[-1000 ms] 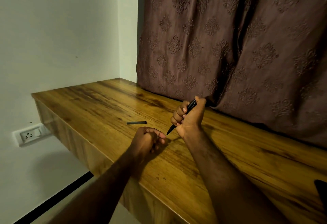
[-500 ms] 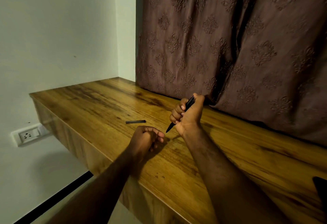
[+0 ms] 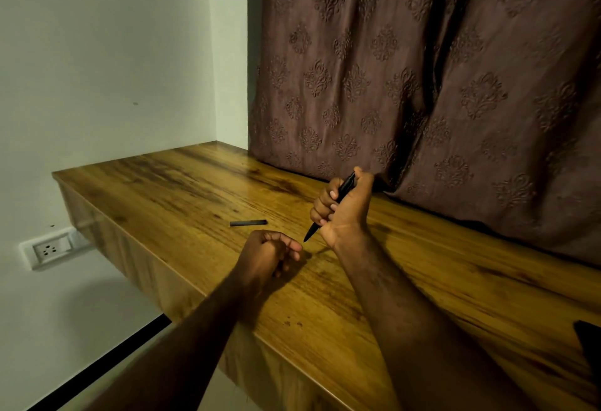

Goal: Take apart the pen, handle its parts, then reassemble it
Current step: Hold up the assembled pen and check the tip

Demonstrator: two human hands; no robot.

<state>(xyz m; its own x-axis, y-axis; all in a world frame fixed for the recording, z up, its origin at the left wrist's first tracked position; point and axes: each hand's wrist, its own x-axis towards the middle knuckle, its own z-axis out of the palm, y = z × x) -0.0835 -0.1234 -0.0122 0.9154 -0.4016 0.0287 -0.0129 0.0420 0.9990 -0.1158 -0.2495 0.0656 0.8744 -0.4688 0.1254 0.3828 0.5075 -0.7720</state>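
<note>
The slim black pen body (image 3: pixel 345 185) is held above the wooden desk (image 3: pixel 439 287), in the head view, the only view given. It is grasped by the right hand (image 3: pixel 346 215), whose fingers are wrapped round its middle while the thumb is laid against its upper end. The pen body is tilted, with its top end towards the back of the desk and its pointed tip directed down and towards the desk's front edge. The tip is kept just clear of the desk surface.

The left hand (image 3: pixel 265 251) is rested on the desk near the front edge, just beside the pen's tip but apart from it. Its fingers are curled inward under the palm. Whether anything is enclosed in them cannot be told.

A short flat black pen part (image 3: pixel 248 222) is laid on the desk, a little further back than the left hand and apart from both hands.

A brown curtain (image 3: pixel 422 69) with an embossed floral pattern is hung along the back of the desk, its hem touching the surface. A pale wall (image 3: pixel 97 53) is met at the desk's left end, and a white wall socket (image 3: pixel 48 249) is mounted below that end. A dark object (image 3: pixel 590 342), cut off by the frame, is seen at the desk's right end.
</note>
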